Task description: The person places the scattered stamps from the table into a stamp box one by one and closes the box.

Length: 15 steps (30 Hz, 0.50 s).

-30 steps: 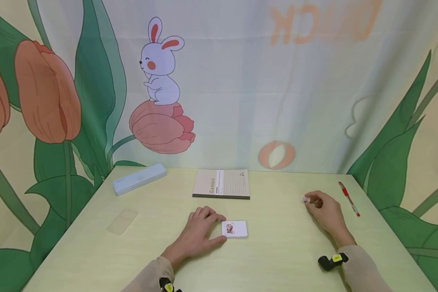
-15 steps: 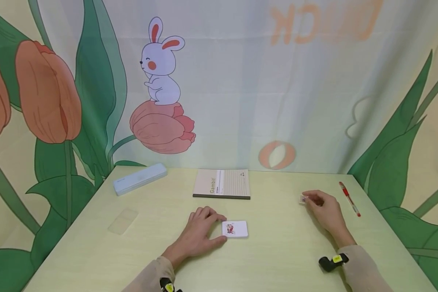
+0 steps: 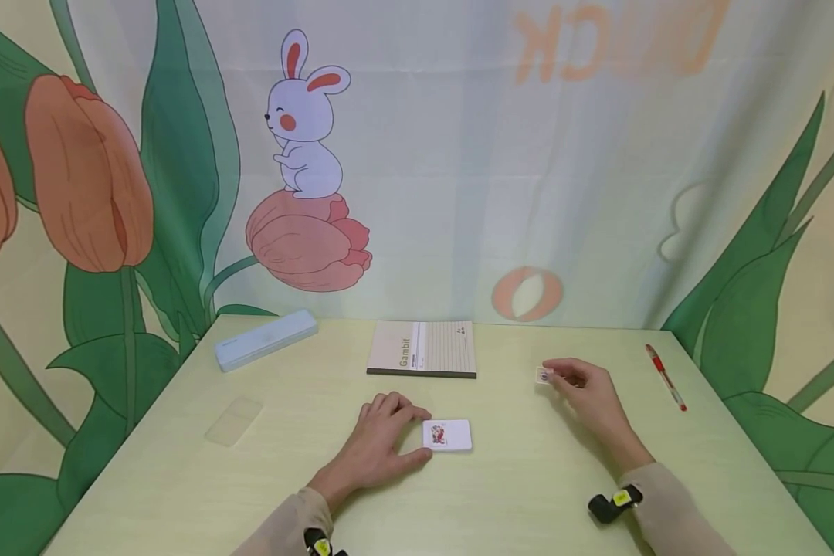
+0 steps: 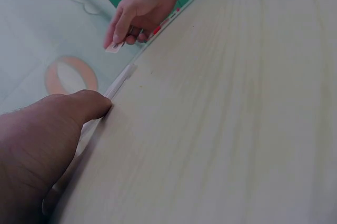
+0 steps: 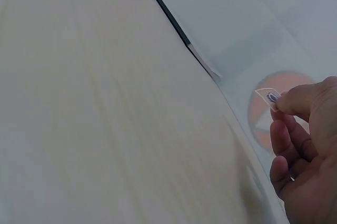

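Note:
A white card stack with a small red figure on top (image 3: 456, 435) lies flat near the middle of the table. The left hand (image 3: 378, 445) rests beside it, thumb and a fingertip touching its left corners. To the right, the right hand (image 3: 593, 398) pinches a small pale piece with a dark mark (image 3: 544, 376) between thumb and finger. In the right wrist view that piece (image 5: 268, 98) shows a blue mark, held at the tips of the right hand (image 5: 305, 145). The left wrist view shows the left thumb (image 4: 87, 105) at the stack's edge.
A notebook (image 3: 422, 350) lies at the back middle, with a light blue case (image 3: 266, 340) at the back left. A clear flat piece (image 3: 233, 422) is on the left, and a red pen (image 3: 665, 378) lies right of the right hand. A printed curtain (image 3: 431, 154) hangs behind.
The right hand has moved left with the small piece, away from the red pen. The left hand and the white stack have stayed where they were.

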Tool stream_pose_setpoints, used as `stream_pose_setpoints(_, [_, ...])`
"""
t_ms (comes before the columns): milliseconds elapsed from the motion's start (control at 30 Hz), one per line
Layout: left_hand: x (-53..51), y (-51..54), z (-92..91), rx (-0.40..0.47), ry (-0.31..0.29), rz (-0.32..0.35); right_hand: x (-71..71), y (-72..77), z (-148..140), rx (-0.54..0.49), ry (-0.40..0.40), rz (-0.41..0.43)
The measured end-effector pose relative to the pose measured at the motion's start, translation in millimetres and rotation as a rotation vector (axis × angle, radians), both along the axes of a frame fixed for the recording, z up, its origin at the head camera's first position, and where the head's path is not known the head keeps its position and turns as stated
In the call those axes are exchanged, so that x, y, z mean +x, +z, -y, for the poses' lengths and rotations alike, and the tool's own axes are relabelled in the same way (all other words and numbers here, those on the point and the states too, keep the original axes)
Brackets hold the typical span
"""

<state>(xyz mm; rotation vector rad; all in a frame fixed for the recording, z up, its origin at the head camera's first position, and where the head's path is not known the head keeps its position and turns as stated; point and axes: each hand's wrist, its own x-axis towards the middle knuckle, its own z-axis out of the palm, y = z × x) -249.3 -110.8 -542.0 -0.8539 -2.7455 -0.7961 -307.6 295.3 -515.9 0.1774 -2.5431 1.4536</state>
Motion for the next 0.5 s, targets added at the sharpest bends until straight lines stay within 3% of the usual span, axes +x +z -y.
stream_pose_setpoints(267, [0.0,1.0,0.1,-0.004,0.0,0.002,5.7,4.1,30.9,-0.046,0.135,-0.026])
stream_pose_setpoints(500, [0.1,1.4,-0.1,-0.013,0.01,0.021,13.0,5.9,55.3,-0.071,0.192,0.042])
